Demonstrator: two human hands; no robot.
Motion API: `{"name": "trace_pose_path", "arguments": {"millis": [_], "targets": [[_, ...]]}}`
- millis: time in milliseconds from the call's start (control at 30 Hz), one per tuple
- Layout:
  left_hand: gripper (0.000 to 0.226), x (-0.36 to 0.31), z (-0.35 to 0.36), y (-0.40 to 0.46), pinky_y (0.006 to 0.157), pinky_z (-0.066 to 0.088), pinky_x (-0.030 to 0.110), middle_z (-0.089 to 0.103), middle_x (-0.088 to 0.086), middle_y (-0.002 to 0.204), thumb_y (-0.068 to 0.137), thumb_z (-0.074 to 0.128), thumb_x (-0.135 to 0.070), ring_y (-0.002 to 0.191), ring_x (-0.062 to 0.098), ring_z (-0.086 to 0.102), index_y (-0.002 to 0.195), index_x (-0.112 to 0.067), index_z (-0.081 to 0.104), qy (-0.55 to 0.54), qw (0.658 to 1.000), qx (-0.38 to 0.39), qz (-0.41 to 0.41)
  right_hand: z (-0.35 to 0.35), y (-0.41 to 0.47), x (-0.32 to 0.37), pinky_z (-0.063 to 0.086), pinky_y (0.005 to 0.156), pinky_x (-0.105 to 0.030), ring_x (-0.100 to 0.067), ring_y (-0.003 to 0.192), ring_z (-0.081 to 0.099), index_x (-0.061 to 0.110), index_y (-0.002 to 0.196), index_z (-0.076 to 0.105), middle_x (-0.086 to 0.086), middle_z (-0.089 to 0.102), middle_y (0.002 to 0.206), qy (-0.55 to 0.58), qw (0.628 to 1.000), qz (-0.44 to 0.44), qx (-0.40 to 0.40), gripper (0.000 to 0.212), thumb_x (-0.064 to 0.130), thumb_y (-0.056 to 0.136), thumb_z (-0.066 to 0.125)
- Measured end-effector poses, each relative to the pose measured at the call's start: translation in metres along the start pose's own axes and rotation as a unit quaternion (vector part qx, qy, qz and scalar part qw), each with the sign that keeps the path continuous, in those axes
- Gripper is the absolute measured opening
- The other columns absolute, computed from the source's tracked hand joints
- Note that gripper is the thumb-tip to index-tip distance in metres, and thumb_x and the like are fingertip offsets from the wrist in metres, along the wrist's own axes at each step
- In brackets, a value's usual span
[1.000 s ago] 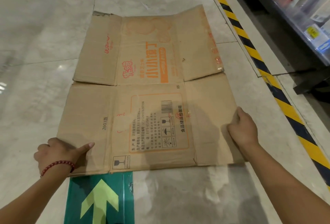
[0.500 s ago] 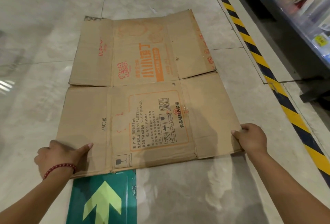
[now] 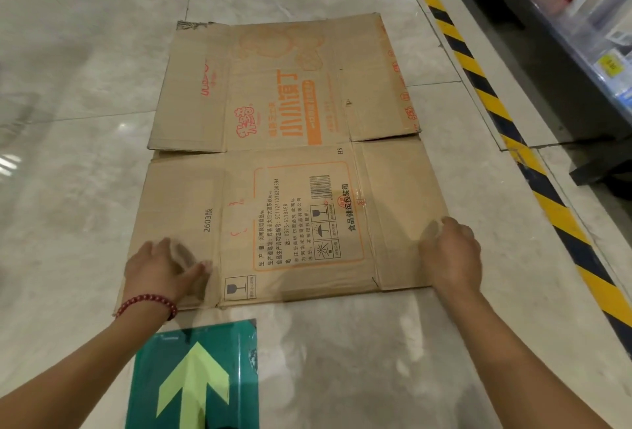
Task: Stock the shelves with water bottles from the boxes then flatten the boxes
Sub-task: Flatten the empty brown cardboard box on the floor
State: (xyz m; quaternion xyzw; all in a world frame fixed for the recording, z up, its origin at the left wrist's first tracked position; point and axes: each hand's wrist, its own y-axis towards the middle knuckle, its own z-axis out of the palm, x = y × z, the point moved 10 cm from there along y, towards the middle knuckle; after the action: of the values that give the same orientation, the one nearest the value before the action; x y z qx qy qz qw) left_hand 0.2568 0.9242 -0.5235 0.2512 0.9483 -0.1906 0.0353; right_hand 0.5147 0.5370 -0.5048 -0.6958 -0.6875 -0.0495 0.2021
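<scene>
**Box down flat, both hands on it**

On the far left, pale tiled floor, glossy with light glare. Next in, the left hand, a red bead bracelet on its wrist, lies on the near left corner of the box; thumb stretched out along the cardboard, fingers blurred, so I cannot tell how they sit. Below that hand, a green floor sticker with a yellow arrow pointing away from the camera, just short of the box's near edge.

Centre stage: the box, opened out and lying flat on the floor, orange print and a barcode facing up, a slit between its 2 far and near flaps on each side.

Further right, the right hand sits at the near right corner, fingers curled down against the cardboard; whether they hook the edge is blurred, cannot tell.

Beyond it, a yellow-and-black hazard stripe runs along the floor, and at the far right a shelf with packaged goods.
</scene>
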Motion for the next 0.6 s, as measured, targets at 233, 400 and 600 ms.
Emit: {"name": "trace_pose_path", "arguments": {"millis": [233,400,600], "targets": [[0.062,-0.086,-0.098,-0.057,0.099,0.043,0.037,0.049,0.004,0.14,0.089,0.054,-0.048,0.123,0.023,0.049,0.14,-0.015,0.042,0.092,0.968,-0.024,0.234,-0.013,-0.101,0.076,0.041,0.091,-0.033,-0.025,0.117,0.045,0.014,0.138,0.037,-0.006,0.047,0.132,-0.067,0.976,-0.185,0.089,0.05,0.017,0.09,0.047],[0.059,-0.11,-0.201,-0.136,0.091,0.049,0.041,0.058,0.009,0.13,0.084,0.061,-0.046,0.113,0.029,0.058,0.131,-0.011,0.053,0.146,0.938,-0.044,0.312,-0.099,-0.172,0.117,0.055,0.069,-0.036,-0.027,0.091,0.066,0.006,0.115,0.063,-0.011,0.067,0.107,-0.113,0.961,-0.237,0.084,0.057,0.015,0.061,0.081],[0.054,-0.147,-0.327,-0.244,0.06,0.057,0.039,0.072,0.011,0.096,0.06,0.084,-0.043,0.076,0.028,0.07,0.101,-0.009,0.072,0.223,0.917,0.006,0.331,-0.26,-0.254,0.156,0.057,0.06,-0.037,-0.03,0.077,0.067,0.003,0.107,0.067,-0.013,0.069,0.096,-0.094,0.961,-0.243,0.097,0.059,0.006,0.05,0.083]]}}
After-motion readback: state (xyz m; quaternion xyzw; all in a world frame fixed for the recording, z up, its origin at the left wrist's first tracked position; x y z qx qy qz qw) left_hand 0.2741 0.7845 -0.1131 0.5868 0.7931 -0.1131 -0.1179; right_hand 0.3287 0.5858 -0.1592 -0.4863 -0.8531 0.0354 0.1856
